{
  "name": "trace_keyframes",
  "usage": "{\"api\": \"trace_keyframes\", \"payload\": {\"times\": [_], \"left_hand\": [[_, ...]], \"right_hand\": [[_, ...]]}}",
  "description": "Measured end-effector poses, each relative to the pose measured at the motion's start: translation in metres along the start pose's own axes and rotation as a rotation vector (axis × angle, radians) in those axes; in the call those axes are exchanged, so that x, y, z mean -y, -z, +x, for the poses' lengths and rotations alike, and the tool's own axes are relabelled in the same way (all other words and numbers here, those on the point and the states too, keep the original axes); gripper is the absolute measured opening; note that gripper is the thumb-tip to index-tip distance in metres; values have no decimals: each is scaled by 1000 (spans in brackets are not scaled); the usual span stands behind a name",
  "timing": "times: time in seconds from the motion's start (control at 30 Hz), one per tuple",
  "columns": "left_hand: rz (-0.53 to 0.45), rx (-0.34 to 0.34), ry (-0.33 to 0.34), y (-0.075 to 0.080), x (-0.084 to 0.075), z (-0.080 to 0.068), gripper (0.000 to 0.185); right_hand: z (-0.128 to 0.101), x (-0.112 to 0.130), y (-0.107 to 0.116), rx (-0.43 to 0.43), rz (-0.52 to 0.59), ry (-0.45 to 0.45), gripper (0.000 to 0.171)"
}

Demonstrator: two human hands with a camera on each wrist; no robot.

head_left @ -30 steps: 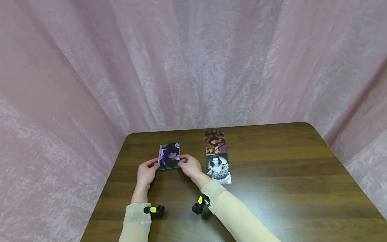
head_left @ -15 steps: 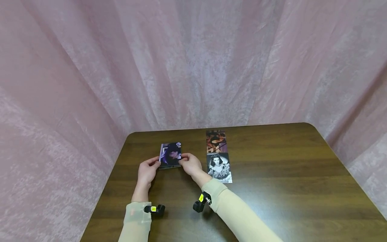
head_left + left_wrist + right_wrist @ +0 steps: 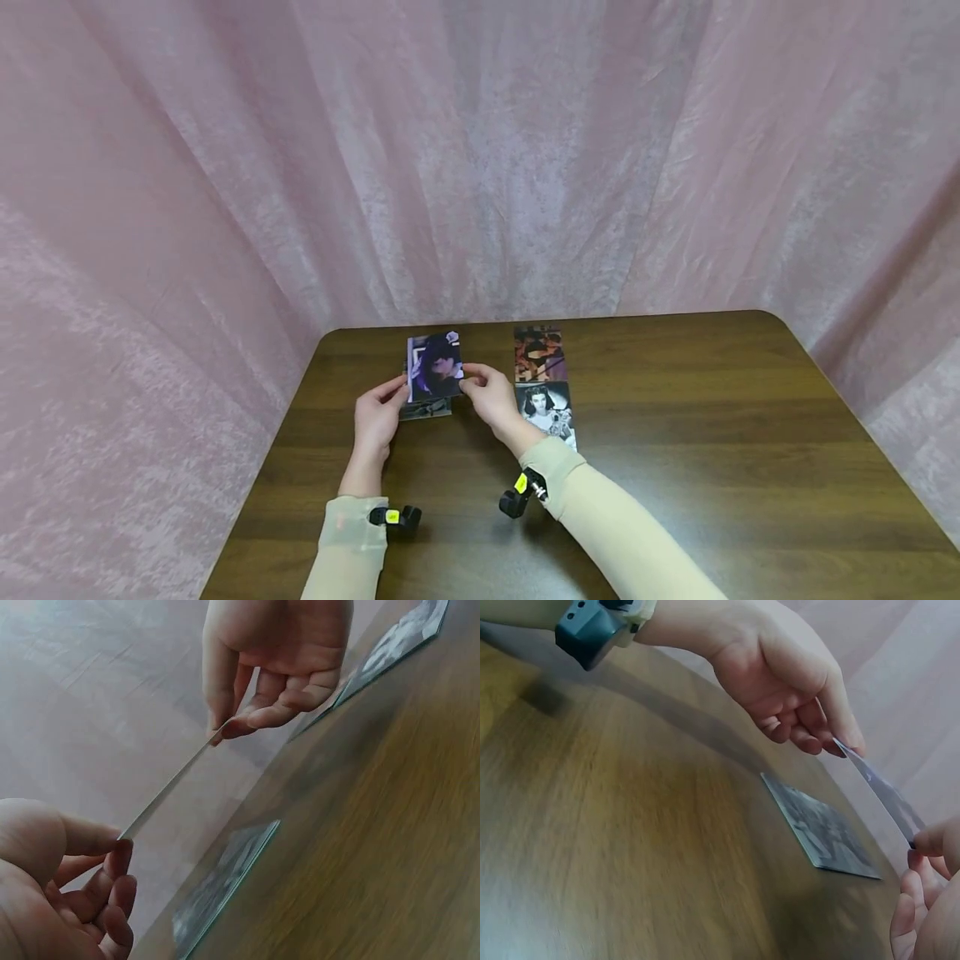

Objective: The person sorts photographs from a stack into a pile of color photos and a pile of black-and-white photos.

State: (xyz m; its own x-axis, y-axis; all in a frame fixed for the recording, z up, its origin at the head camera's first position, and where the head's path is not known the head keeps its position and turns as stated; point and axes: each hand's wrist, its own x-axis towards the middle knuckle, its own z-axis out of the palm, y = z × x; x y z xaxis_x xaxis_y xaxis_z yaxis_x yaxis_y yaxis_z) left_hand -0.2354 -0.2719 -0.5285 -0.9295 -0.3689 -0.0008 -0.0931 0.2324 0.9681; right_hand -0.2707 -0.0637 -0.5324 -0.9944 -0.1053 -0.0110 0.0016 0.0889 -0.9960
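A purple-toned picture card (image 3: 435, 368) is held up off the table between both hands. My left hand (image 3: 377, 418) pinches its left edge between thumb and fingers, and my right hand (image 3: 495, 400) pinches the right edge the same way. Seen edge-on in the left wrist view, the card (image 3: 166, 789) is thin and stiff. Below it a black-and-white picture card (image 3: 821, 834) lies on the table; the raised one covers most of it in the head view.
To the right, an orange-brown picture card (image 3: 538, 354) lies above a black-and-white portrait card (image 3: 538, 406), partly behind my right wrist. The brown wooden table (image 3: 712, 433) ends at a pink curtain (image 3: 480, 167). A small black camera sits on each sleeve.
Both hands have lifted the purple picture card off the black-and-white one and moved it slightly away from me and to the right. The lower card now shows beneath it.
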Motion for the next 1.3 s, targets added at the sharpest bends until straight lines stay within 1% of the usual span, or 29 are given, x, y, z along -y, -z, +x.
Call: {"api": "trace_keyframes", "payload": {"times": [0.2,0.33,0.5,0.7,0.87,1.03,1.17,1.3], "left_hand": [[-63,-3,-17,-19,-6,0,29],[-87,8,-30,-33,-9,-2,28],[-85,35,-41,-53,-12,-5,28],[-80,67,-72,-79,-13,-9,29],[-87,110,-78,-97,-14,-14,31],[-76,147,-81,-115,-14,-17,32],[-50,163,-82,-125,-14,-20,31],[-47,167,-64,-132,-15,-22,29]], "right_hand": [[2,1,21,-3,-31,23,34],[1,-2,37,-17,-79,65,34],[0,-3,59,-38,-129,96,36],[-1,-6,85,-62,-132,118,38],[-2,-11,104,-97,-129,117,36],[-4,-15,120,-124,-153,114,35],[-7,-19,129,-132,-152,93,35],[-10,-22,136,-139,-139,76,35]]}}
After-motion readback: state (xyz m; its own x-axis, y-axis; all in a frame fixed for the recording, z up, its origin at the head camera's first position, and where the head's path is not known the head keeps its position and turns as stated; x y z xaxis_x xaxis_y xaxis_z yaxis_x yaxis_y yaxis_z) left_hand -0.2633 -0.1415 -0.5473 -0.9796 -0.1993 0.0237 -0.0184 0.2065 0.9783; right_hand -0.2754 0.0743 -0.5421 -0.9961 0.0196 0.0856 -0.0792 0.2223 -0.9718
